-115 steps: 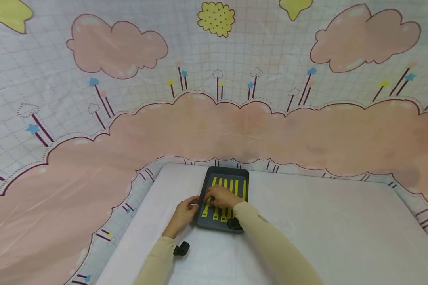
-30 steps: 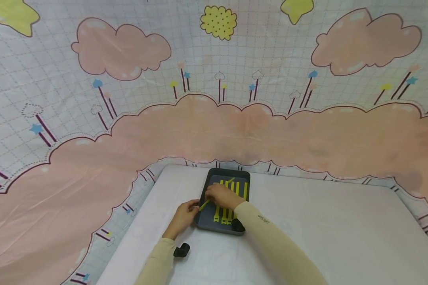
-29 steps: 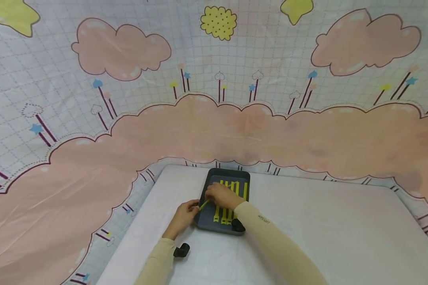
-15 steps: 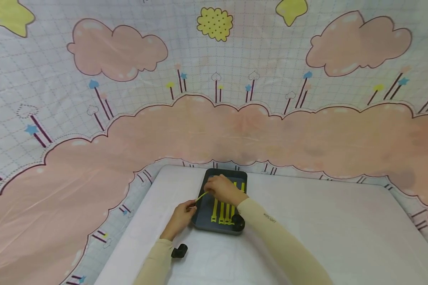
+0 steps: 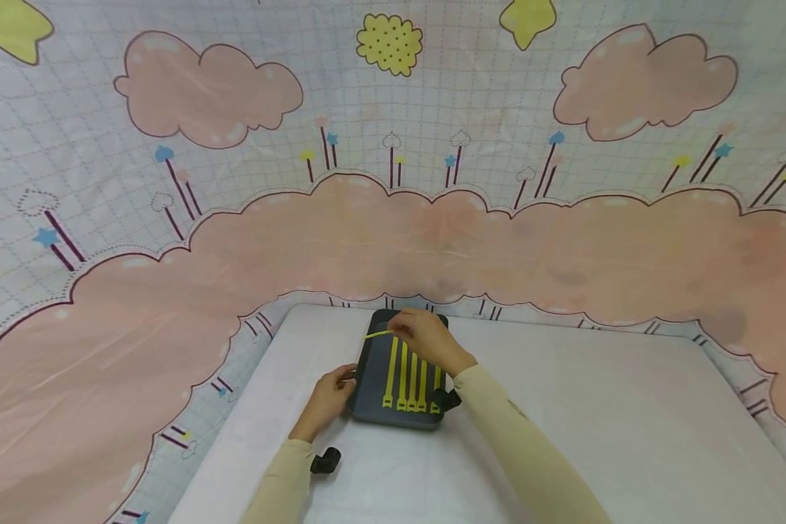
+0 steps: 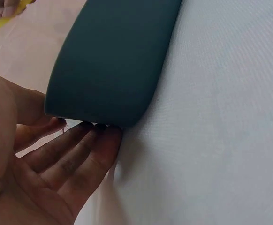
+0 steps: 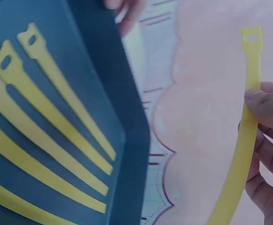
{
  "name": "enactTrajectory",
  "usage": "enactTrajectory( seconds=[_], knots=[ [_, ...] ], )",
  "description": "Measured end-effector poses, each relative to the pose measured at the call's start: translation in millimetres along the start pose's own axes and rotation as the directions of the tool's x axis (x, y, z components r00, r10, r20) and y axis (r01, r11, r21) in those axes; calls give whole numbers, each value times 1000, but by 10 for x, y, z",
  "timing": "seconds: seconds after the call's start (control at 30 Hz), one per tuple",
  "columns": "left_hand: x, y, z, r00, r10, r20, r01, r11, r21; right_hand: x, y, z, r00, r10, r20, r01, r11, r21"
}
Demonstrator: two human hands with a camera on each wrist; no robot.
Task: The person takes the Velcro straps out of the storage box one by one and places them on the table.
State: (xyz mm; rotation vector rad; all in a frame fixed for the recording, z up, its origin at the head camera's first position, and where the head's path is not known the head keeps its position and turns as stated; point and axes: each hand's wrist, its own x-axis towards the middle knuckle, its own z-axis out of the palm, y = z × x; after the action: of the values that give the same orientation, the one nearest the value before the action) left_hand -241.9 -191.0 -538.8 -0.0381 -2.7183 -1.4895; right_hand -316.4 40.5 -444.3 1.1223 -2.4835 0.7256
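My right hand (image 5: 426, 338) pinches a yellow cable tie (image 7: 244, 145) between thumb and fingers above the far part of a dark tray (image 5: 393, 421). In the right wrist view the tie's slotted head points up and its strap hangs in a gentle curve. Several more yellow ties (image 5: 402, 378) lie side by side in the tray, their slotted heads at the near end. At the tray's left side is my left hand (image 5: 327, 399); in the left wrist view its relaxed fingers (image 6: 66, 164) touch the outer wall (image 6: 108, 70), with part of the thumb hidden behind the edge.
The tray stands on a white-covered table (image 5: 596, 422), near its far edge. Behind rises a patterned cloth backdrop (image 5: 471, 240) with pink clouds. A black wrist camera (image 5: 327, 461) sits on the left sleeve, another black camera (image 5: 447, 399) on the right.
A tie has left the tray's left side. Both hands held it stretched between them half a second ago; my left hand has let go, and my right hand has moved away with it.
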Motion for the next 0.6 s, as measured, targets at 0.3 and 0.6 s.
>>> enactTrajectory(
  seconds=[0.3, 0.6],
  knots=[
    [-21, 33, 4, 1000, -1, -8, 0, 1000, -13, -145, 77, -146, 987, 101, -126, -83, 986, 141],
    [-24, 54, 6, 999, 32, -33, -32, 999, -1, -303, 170, -202, 938, 271, -216, -210, 941, 267]
  ],
)
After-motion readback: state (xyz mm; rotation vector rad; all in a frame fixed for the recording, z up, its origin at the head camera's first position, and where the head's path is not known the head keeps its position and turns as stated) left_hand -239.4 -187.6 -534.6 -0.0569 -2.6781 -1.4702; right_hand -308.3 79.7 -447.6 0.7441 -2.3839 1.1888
